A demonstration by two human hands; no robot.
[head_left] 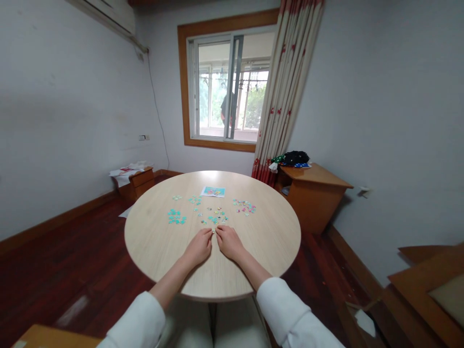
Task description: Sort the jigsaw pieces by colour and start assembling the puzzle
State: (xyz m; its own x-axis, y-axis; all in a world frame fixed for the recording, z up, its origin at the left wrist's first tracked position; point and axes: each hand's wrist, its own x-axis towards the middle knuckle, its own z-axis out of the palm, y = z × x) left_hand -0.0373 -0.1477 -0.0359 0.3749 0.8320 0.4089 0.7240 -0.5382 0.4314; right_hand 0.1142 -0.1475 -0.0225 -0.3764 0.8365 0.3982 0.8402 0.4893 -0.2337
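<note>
My left hand (200, 245) and my right hand (228, 240) meet near the middle of the round table (155, 246), fingers curled and fingertips close together. A small pale jigsaw puzzle piece (213, 231) shows between the fingertips; both hands seem to pinch it. Just beyond them lie loose puzzle pieces (219, 219) in teal and mixed colours. A cluster of teal pieces (176, 217) is to the left, and pink and multicoloured pieces (245, 207) are to the right. At the back lies a picture card (213, 192), mostly blue with coloured figures.
A wooden desk (315, 181) with dark cloth (295, 158) on it stands behind the table at right. A low cabinet (142, 182) with papers is at back left. Beyond the window (232, 87) a person is partly visible. A curtain (286, 92) hangs beside it.
</note>
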